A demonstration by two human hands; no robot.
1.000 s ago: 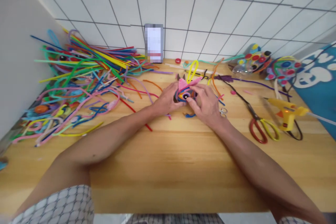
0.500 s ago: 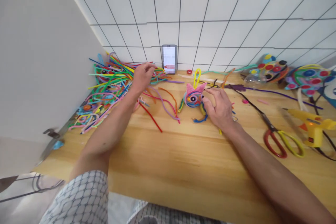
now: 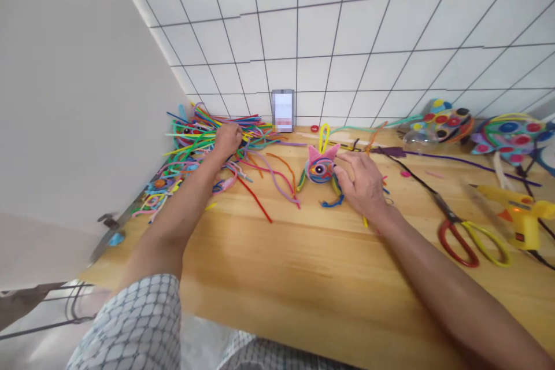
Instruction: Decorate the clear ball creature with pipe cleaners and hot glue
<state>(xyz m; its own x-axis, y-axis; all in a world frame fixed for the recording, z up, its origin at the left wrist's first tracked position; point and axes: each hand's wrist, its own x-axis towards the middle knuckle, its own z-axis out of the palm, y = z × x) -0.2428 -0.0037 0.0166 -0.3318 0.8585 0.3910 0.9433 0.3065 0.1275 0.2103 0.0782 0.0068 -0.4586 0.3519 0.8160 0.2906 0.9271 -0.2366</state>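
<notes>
My left hand (image 3: 228,140) reaches into a pile of coloured pipe cleaners (image 3: 195,132) at the back left, its fingers bent down among the strands. What they pinch, if anything, is hidden. On the right, my right hand (image 3: 363,182) rests on the table, thumb and fingertips gripping the right edge of a small pipe-cleaner figure (image 3: 319,169). This figure stands upright, with a round striped body, one big eye, pink pointed ears, a yellow loop on top and green-yellow and blue limbs.
Scissors (image 3: 453,221) with red and yellow handles and a yellow glue gun (image 3: 518,214) lie at the right. Decorated fish-like crafts (image 3: 514,136) stand behind them. A phone (image 3: 283,111) leans on the tiled wall. Loose pipe cleaners (image 3: 255,199) lie mid-table.
My left hand has lowered from above the pipe cleaners into the pile. My right hand stays at the figure. The view has tilted slightly upward.
</notes>
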